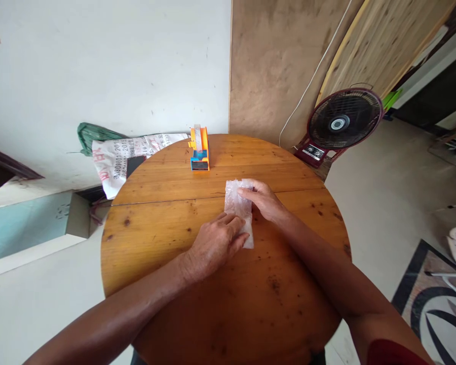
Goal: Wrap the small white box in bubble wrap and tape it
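A flat, whitish piece of bubble wrap (236,200), folded into a long narrow shape, lies on the round wooden table (167,218). My right hand (265,201) grips its upper right edge, the thumb on top and the fingers mostly hidden at the side. Lower down, my left hand (218,241) rests across the wrap with its fingers curled onto it and the thumb near its lower right edge. Whether anything is inside the wrap cannot be seen.
An orange and blue tape dispenser (200,152) stands near the table's far edge. Beyond the table's right rim is a dark red fan (342,121). White printed sacks (116,162) lie behind the left rim, against the white wall.
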Demonstrator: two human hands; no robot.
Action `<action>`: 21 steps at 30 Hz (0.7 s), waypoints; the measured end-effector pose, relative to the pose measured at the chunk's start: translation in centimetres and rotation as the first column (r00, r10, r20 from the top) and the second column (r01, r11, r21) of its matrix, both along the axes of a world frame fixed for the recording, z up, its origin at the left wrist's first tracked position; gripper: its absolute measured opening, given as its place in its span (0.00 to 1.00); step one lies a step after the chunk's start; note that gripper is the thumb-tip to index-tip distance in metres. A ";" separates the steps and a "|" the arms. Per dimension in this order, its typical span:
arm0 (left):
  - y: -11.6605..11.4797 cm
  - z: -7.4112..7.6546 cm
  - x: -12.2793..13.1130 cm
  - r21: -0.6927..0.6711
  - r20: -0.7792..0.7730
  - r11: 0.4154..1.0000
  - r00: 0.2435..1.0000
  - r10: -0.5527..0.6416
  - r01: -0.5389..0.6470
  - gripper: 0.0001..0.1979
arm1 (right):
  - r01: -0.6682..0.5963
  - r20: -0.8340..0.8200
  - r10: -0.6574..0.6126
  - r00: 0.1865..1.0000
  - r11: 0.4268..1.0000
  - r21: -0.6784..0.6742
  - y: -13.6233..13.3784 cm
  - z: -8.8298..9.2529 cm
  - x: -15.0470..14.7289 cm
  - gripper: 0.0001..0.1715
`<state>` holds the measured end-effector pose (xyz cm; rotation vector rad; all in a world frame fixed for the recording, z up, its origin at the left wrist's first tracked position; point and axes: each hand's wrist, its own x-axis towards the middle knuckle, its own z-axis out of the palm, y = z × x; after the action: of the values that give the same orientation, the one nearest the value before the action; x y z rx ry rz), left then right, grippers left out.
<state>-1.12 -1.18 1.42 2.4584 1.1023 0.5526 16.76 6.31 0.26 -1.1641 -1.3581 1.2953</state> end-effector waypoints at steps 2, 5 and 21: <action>-0.1 0.1 0.1 -0.010 -0.016 1.000 1.000 0.016 -0.016 0.09 | -0.051 -0.112 0.042 0.993 0.996 -0.076 -0.2 0.3 -0.2 0.18; -0.2 0.3 0.4 -0.011 -0.052 0.999 0.998 0.044 -0.045 0.09 | -0.102 -0.178 0.076 0.981 0.985 -0.141 -0.5 0.8 -0.3 0.19; -2.2 -1.8 1.7 0.008 0.131 0.926 0.919 0.372 -0.376 0.13 | 0.115 -0.357 -0.101 0.928 0.993 0.017 -4.8 0.7 -2.1 0.18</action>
<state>0.61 -3.42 -0.37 2.2083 1.5315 0.8336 14.65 1.48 0.95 -0.9102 -1.0330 1.3200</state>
